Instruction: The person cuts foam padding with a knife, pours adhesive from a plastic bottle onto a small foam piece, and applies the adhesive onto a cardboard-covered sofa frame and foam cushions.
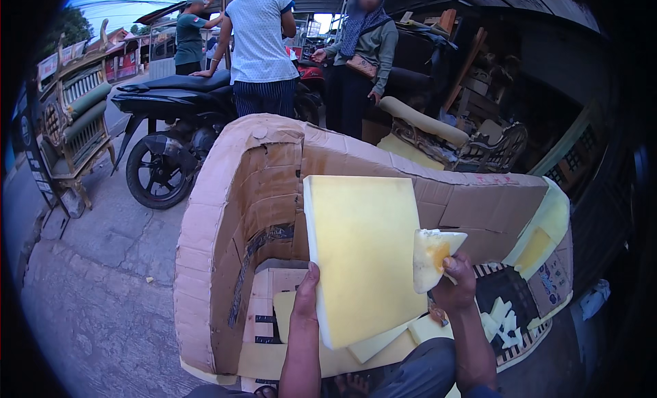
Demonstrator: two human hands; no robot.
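A thick yellow foam slab stands tilted up in front of me, inside a sofa frame lined with cardboard. My left hand grips the slab by its lower left edge, thumb along the side. In my right hand is a small piece of white foam, pinched between thumb and fingers, with an orange-yellow smear on it. That piece is at the slab's right edge; whether the two touch I cannot tell. Below my right hand, a small amber-brown thing is partly hidden.
Foam scraps lie on the dark seat webbing at right. More yellow foam covers the sofa's right arm. A black motorbike and several people stand beyond the sofa. Carved chair frames are at far left and behind.
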